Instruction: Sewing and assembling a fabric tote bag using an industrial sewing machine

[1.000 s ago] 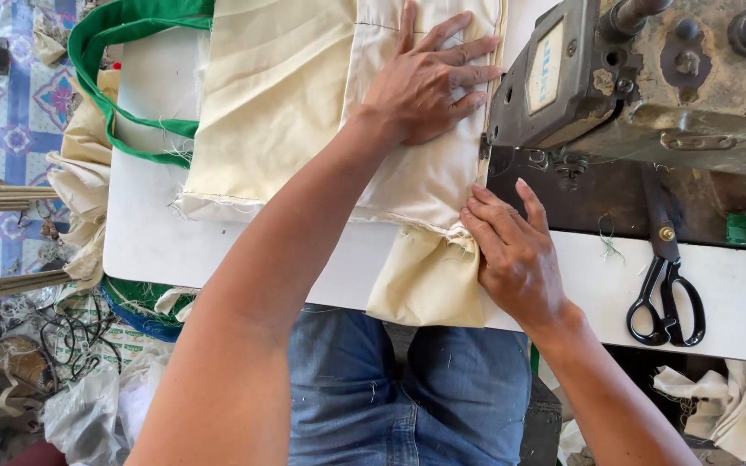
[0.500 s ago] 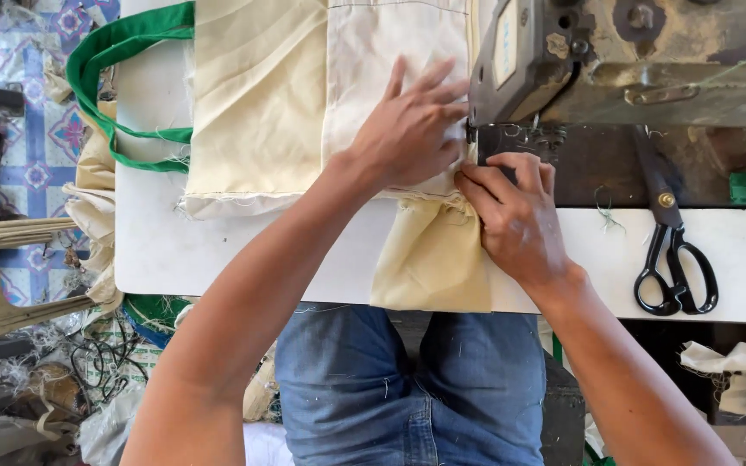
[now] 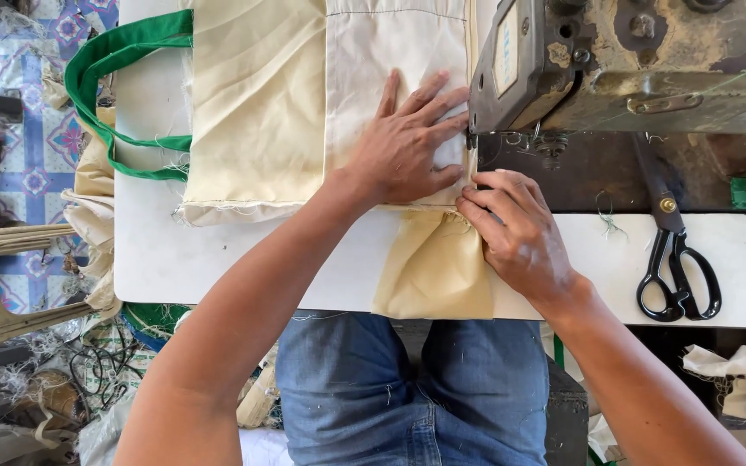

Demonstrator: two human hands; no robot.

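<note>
Head view looks straight down on a worn grey sewing machine [image 3: 632,69], and everything else is placed from it. Left of the machine's needle end lies the cream cloth bag [image 3: 321,112], spread flat on the white tabletop [image 3: 218,259], its near hem drooping over the table edge toward the person's blue-jeaned lap [image 3: 407,397]. Farther left of the machine, the bag's green strap [image 3: 101,78] loops off the panel. The left hand [image 3: 403,147] rests open and flat on the cloth, fingers fanned, just beside the machine's needle end, pressing the panel down. The right hand [image 3: 520,233], just in front of the machine, is curled narrow, its fingertips [image 3: 475,197] pinching the folded seam edge right below the needle area. Black scissors [image 3: 675,259] lie on the tabletop in front of the machine's right part, apart from both hands. The cloth looks light, soft and limp, a woven cotton that creases readily and frays at cut edges; it likely slides easily on the smooth top, so a flat palm on the broad panel and a pinch at the folded edge seem the sound holds.
</note>
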